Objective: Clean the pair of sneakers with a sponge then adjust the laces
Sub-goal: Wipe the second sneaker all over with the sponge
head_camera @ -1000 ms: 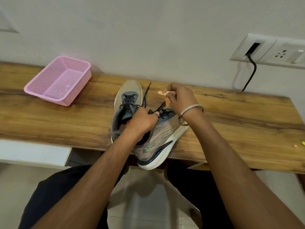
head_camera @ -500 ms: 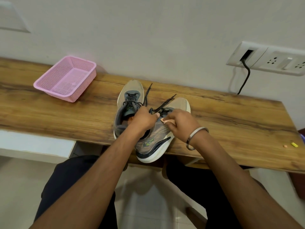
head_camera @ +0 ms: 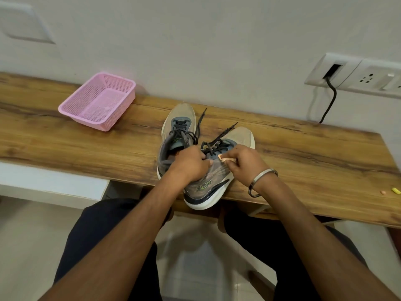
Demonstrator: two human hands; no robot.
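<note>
Just right sneaker's (head_camera: 208, 183) heel past table (head_camera: 303, 170) edge.

Bare wooden table (head_camera: 303, 153) right of the sneakers (head_camera: 208, 161) — a pink basket (head_camera: 97, 101) stands well left.

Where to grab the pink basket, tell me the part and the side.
Take the pink basket by its rolled rim on the near long side, fingers inside, thumb outside. It stands upright and open-topped on the wooden table, with its near edge unobstructed and nothing visible inside.

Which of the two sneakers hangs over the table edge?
The right sneaker, under both hands: its heel overhangs the table. The left sneaker lies farther back.
</note>
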